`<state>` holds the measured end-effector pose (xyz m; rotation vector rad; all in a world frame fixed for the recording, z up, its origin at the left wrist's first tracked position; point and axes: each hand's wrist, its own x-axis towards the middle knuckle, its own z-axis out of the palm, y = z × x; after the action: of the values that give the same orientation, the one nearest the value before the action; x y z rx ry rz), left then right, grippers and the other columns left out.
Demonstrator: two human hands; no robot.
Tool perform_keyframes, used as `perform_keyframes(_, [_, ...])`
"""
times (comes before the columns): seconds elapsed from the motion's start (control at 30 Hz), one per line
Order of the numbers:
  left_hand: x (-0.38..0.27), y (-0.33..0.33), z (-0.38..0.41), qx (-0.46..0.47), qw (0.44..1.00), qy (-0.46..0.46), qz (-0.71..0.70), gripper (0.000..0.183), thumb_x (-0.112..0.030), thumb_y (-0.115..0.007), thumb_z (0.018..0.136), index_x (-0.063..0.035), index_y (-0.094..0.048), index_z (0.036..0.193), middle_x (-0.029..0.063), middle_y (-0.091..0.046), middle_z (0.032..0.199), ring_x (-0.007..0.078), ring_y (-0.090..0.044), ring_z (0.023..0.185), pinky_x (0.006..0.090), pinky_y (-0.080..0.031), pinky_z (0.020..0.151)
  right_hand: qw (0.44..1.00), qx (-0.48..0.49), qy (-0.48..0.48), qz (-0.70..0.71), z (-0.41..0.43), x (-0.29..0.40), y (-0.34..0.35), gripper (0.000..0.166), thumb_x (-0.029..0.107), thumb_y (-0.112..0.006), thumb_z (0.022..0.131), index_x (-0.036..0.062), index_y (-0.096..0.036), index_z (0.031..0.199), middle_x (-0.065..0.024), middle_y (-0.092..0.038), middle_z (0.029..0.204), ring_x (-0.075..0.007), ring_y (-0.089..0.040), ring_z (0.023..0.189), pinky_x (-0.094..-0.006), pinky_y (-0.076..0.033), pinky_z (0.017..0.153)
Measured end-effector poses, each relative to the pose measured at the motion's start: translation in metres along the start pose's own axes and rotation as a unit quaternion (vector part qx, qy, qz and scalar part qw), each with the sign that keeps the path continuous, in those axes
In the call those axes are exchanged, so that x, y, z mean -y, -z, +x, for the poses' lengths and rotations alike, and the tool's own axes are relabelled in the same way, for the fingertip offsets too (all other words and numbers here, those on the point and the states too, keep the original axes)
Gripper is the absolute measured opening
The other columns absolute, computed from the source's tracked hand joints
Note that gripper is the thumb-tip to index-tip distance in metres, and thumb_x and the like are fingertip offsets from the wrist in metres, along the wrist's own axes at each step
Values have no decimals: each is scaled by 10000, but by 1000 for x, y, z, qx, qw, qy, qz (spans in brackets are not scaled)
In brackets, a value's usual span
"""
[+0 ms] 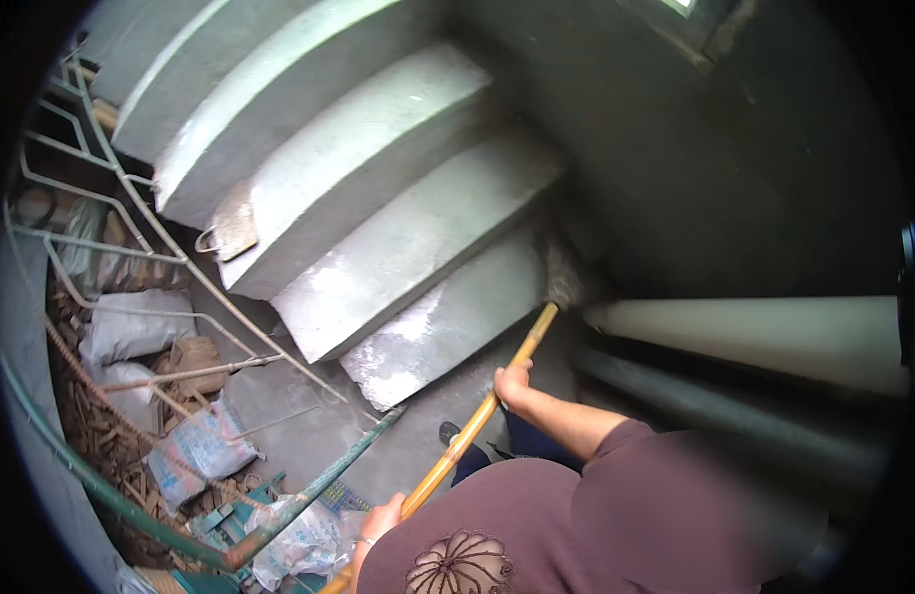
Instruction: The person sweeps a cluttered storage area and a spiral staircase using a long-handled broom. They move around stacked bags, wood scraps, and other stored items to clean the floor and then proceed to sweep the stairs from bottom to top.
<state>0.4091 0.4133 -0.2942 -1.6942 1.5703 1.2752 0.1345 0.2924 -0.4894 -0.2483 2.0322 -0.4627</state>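
Note:
My right hand grips the upper-middle part of a yellow bamboo pole, thumb and fingers wrapped round it. Lower down, beside my torso, my left hand is closed round the same pole. At its far end a blurred broom head rests where the lowest visible concrete step meets the dark wall. A dark shoe shows on the grey floor below the pole.
Concrete stairs curve up to the left, with a flat pale object with a loop at one edge. A green metal handrail borders a drop with sacks and wood scraps. A thick white pipe lies right.

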Motion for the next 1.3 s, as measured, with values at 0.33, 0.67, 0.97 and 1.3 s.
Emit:
perform_keyframes(0.33, [38,-46,-49,-176,967,11,-184,348,-309,-609,779,-107,-473,1028,213,-610,740,403,-610,738,444,-455,612,885,159,437,34,-121,133,24,871,140,-616,760,-122,-9,1326,-335,-432,1091,-420,-513,960,-427,-444,846])
perform_keyframes(0.67, [-41,30,-51,-334,912,41,-234,398,-244,-695,725,-88,-478,1020,189,-611,744,372,-622,712,399,-467,602,803,173,564,81,-166,257,-17,832,157,-584,787,-133,-34,1340,-363,-427,1115,-450,-488,1018,-437,-413,890])
perform_keyframes(0.97, [-137,170,82,-345,909,-118,-200,369,-175,-650,748,-58,-455,1039,252,-603,780,430,-595,766,483,-473,617,748,-47,649,130,-26,423,1,615,185,-565,799,-30,-290,1306,-244,-495,1111,-333,-542,968,-388,-445,835])
perform_keyframes(1.3, [-116,225,2,-78,975,100,-184,343,-237,-658,735,-83,-457,967,223,-603,760,422,-594,756,471,-467,620,901,38,431,-27,-39,368,-7,564,140,-564,760,-14,-246,1199,-238,-531,859,-366,-564,757,-425,-481,679])
